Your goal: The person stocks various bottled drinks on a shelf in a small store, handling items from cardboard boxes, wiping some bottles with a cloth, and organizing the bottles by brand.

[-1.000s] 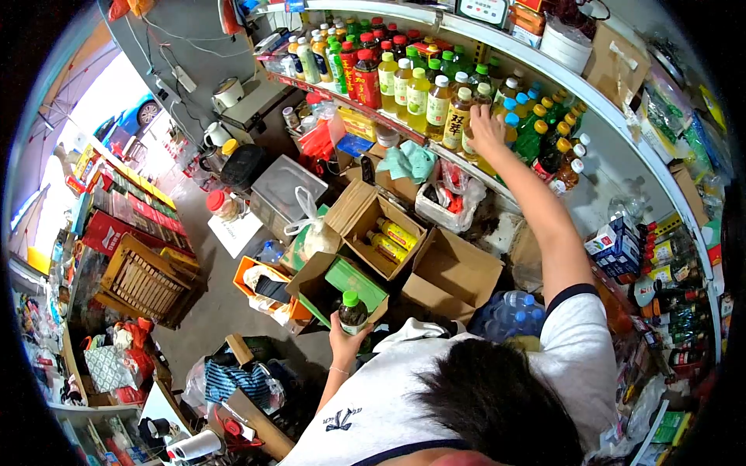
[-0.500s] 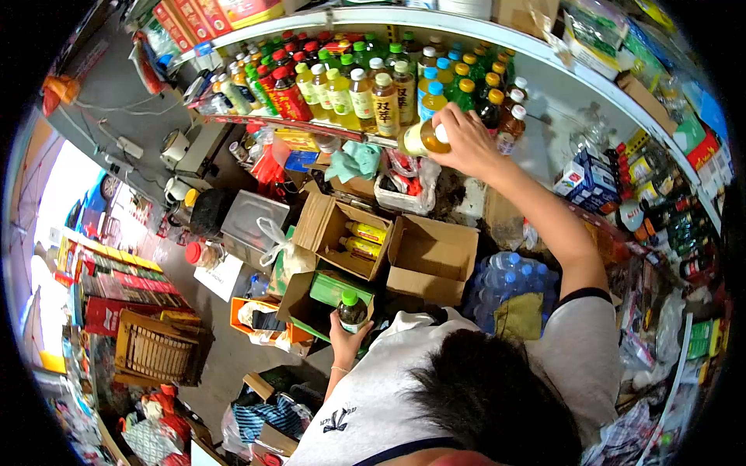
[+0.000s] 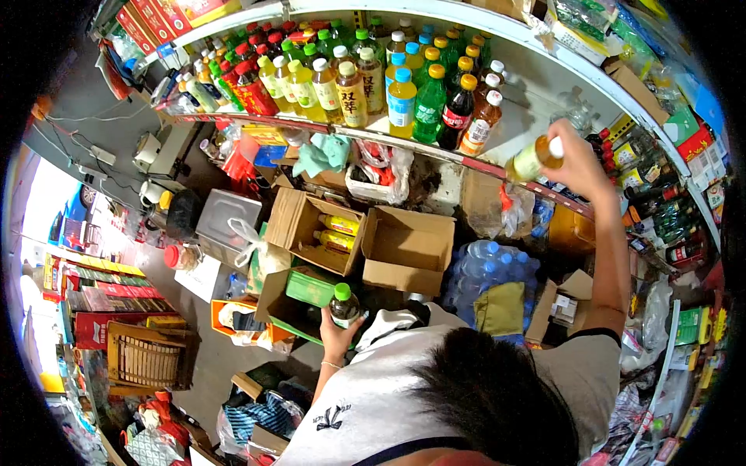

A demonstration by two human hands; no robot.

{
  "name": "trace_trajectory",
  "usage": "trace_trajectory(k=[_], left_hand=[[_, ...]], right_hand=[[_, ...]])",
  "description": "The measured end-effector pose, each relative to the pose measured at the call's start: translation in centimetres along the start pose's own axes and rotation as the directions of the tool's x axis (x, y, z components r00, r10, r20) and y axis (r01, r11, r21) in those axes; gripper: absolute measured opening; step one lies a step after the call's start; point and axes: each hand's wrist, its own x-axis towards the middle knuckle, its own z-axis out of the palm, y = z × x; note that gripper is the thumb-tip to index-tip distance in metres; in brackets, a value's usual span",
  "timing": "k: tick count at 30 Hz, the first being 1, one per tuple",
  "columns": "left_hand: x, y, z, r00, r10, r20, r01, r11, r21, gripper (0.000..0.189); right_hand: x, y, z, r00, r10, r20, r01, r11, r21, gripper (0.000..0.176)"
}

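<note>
My left hand (image 3: 336,339) is wrapped round a dark drink bottle (image 3: 344,312) with a green cap, low beside an open carton with green flaps (image 3: 308,286). My right hand (image 3: 581,161) grips a drink bottle (image 3: 528,162) by its white-capped end. That bottle has a pale label, is tilted nearly on its side, and hangs at the front edge of the shelf (image 3: 497,165), right of the standing bottles. Closest to it in the front row are an orange-labelled bottle (image 3: 480,124), a dark cola bottle (image 3: 458,115) and a green bottle (image 3: 430,106).
Two open cardboard boxes stand below the shelf; one box (image 3: 316,229) holds yellow bottles, and the other box (image 3: 408,247) is beside it. Wrapped water bottles (image 3: 491,273) lie under a greenish cloth (image 3: 500,308). More bottles (image 3: 660,202) line the right side.
My right hand has carried the white-capped bottle rightward, away from the standing bottles. The view has shifted too. My left hand still holds the green-capped bottle near the carton.
</note>
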Motion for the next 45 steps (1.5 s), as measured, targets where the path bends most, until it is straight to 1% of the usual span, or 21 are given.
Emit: trace_trajectory(k=[2,3,5,7,9,11,12,13,14,15,16,18,19,20,22,23,24,26,30,33,45], left_hand=[[0.3,-0.2,0.4,1.0,-0.011,0.01,0.011,1.0,-0.024,0.07],[0.4,0.4,0.5,1.0,0.007,-0.009,-0.007,1.0,0.016,0.066],[0.6,1.1,0.8,1.0,-0.009,0.001,0.009,1.0,0.001,0.064],[1.0,1.3,1.5,0.999,-0.023,-0.024,0.023,1.0,0.011,0.058],[1.2,1.4,1.9,0.999,0.004,-0.035,-0.003,1.0,0.014,0.059],[1.2,1.7,2.1,0.999,-0.006,-0.046,0.007,1.0,0.029,0.061],[1.2,2.2,2.2,0.999,-0.01,-0.053,0.011,1.0,0.028,0.061],[1.1,2.9,2.3,0.997,-0.011,-0.078,0.011,1.0,0.004,0.061],[1.0,3.4,2.3,0.995,-0.013,-0.104,0.011,1.0,-0.02,0.061],[1.0,3.6,2.4,0.992,-0.021,-0.127,0.022,1.0,0.004,0.061],[0.9,3.3,2.5,0.989,-0.028,-0.144,0.028,1.0,-0.003,0.061],[0.6,2.3,2.6,0.982,-0.082,-0.168,0.082,0.997,-0.008,0.06],[0.4,2.2,2.7,0.975,-0.115,-0.19,0.113,0.993,-0.022,0.06],[0.3,1.7,2.8,0.972,-0.13,-0.198,0.124,0.991,-0.042,0.06],[0.3,3.2,2.7,0.957,-0.179,-0.23,0.173,0.984,-0.045,0.059],[0.3,3.0,2.8,0.956,-0.168,-0.24,0.157,0.985,-0.065,0.059],[0.4,3.3,2.9,0.955,-0.172,-0.242,0.16,0.985,-0.069,0.059],[0.4,3.8,2.9,0.951,-0.203,-0.235,0.174,0.975,-0.137,0.059],[0.5,3.8,3.0,0.95,-0.202,-0.237,0.199,0.979,-0.039,0.06],[0.9,4.9,3.0,0.947,-0.212,-0.241,0.209,0.977,-0.039,0.06],[1.2,4.1,3.5,0.953,-0.193,-0.233,0.185,0.981,-0.055,0.06]], right_hand=[[0.7,2.3,-0.4,0.995,-0.031,-0.096,0.032,0.999,0.001,0.043],[1.4,3.8,-0.3,0.995,-0.03,-0.091,0.03,1.0,0.0,0.043],[3.1,6.8,0.8,0.99,-0.011,-0.14,-0.005,0.994,-0.111,0.044],[5.0,9.4,2.0,0.982,-0.029,-0.185,0.008,0.993,-0.117,0.044],[6.9,12.0,3.2,0.971,-0.056,-0.231,0.027,0.992,-0.124,0.044],[9.4,14.0,4.5,0.954,0.051,-0.297,-0.087,0.99,-0.109,0.047],[10.7,14.9,4.9,0.955,0.044,-0.295,-0.079,0.991,-0.108,0.047],[12.1,16.0,5.2,0.952,0.223,-0.209,-0.244,0.966,-0.081,0.05],[13.5,17.0,5.5,0.912,0.392,-0.117,-0.402,0.913,-0.071,0.053],[14.7,19.4,6.5,0.939,0.216,-0.269,-0.274,0.941,-0.201,0.058],[15.8,19.9,6.6,0.943,0.198,-0.266,-0.255,0.946,-0.201,0.058],[18.2,20.8,7.1,0.929,0.31,-0.204,-0.339,0.933,-0.124,0.052],[19.5,21.8,7.9,0.914,0.347,-0.21,-0.379,0.915,-0.139,0.063],[20.6,22.8,8.7,0.921,0.331,-0.205,-0.363,0.921,-0.142,0.063],[22.4,23.4,9.5,0.909,0.35,-0.225,-0.385,0.913,-0.136,0.08],[23.7,23.9,9.2,0.93,0.358,-0.082,-0.365,0.874,-0.321,0.077],[24.6,23.5,9.0,0.935,0.348,-0.07,-0.35,0.875,-0.335,0.077],[25.5,22.8,8.7,0.945,0.314,-0.091,-0.326,0.887,-0.328,0.076],[26.5,21.6,9.0,0.954,0.275,-0.119,-0.299,0.892,-0.339,0.074],[26.8,20.8,9.3,0.956,0.265,-0.124,-0.292,0.891,-0.348,0.073],[27.1,18.7,9.3,0.968,0.215,-0.132,-0.25,0.889,-0.385,0.068]])
